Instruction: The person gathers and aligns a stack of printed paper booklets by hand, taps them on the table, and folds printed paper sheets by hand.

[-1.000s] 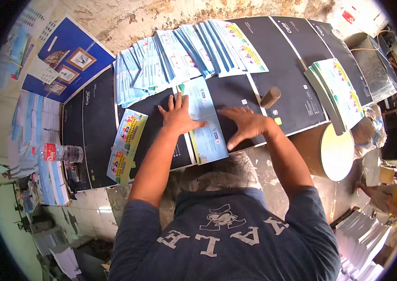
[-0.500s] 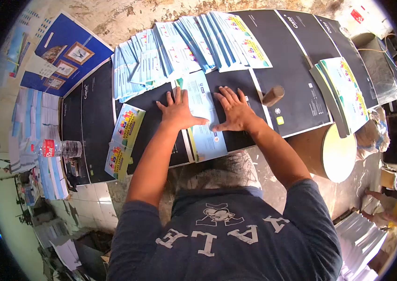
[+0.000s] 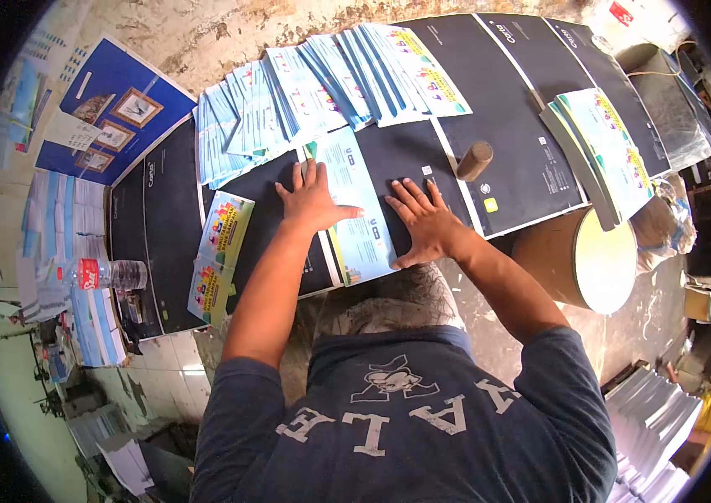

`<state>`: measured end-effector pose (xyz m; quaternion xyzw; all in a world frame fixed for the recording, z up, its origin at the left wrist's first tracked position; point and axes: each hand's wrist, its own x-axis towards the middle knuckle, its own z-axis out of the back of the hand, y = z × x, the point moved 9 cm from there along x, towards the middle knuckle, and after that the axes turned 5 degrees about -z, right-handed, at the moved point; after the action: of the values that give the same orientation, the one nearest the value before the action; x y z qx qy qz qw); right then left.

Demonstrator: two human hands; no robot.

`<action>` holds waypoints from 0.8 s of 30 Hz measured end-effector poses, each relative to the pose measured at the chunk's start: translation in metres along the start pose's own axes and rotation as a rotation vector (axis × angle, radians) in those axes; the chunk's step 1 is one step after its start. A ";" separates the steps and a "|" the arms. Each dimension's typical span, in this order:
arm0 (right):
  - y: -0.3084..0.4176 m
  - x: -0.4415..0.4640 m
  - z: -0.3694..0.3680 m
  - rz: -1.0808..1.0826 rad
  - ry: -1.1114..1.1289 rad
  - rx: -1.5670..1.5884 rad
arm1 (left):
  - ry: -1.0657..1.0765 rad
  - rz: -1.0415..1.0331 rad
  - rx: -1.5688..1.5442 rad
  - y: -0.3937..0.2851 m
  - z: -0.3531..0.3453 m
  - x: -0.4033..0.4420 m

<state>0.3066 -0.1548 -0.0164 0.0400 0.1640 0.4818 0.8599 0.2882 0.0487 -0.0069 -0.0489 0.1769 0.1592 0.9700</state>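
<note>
A light-blue printed booklet cover (image 3: 361, 205) lies flat on the black table, between my two hands. My left hand (image 3: 312, 203) is spread at its left side, with the thumb stretched onto the printed face. On the right, my right hand (image 3: 429, 225) rests with fingers fanned out on the black surface, its thumb at the cover's lower right edge. Two yellow-and-blue covers (image 3: 225, 226) lie to the left of my left hand. Beyond both hands, overlapping stacks of blue-edged booklets (image 3: 288, 92) line the far side.
Right of my right hand stands a short brown cylinder (image 3: 475, 161). Another booklet pile (image 3: 607, 151) sits at the table's right end, above a round drum (image 3: 605, 260). A plastic bottle (image 3: 112, 274) and paper stacks (image 3: 70, 218) are at the left.
My right hand has moved toward my body, its thumb now lower along the cover's right edge. My left hand stays spread at the left side. The view has shifted slightly.
</note>
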 end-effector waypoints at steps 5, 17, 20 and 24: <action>0.005 -0.008 -0.002 0.026 -0.014 -0.044 | -0.075 -0.059 -0.001 -0.004 0.000 -0.004; -0.015 0.024 0.020 -0.181 -0.264 0.354 | -0.119 -0.308 -0.086 -0.026 -0.020 -0.019; -0.027 0.043 0.015 -0.315 -0.249 0.331 | -0.120 -0.284 -0.102 -0.029 -0.020 -0.025; -0.019 0.029 0.019 -0.157 -0.408 0.200 | -0.150 -0.284 -0.117 -0.029 -0.016 -0.021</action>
<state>0.3424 -0.1391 -0.0096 0.2084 0.0366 0.3766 0.9019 0.2734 0.0129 -0.0133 -0.1179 0.0858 0.0336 0.9887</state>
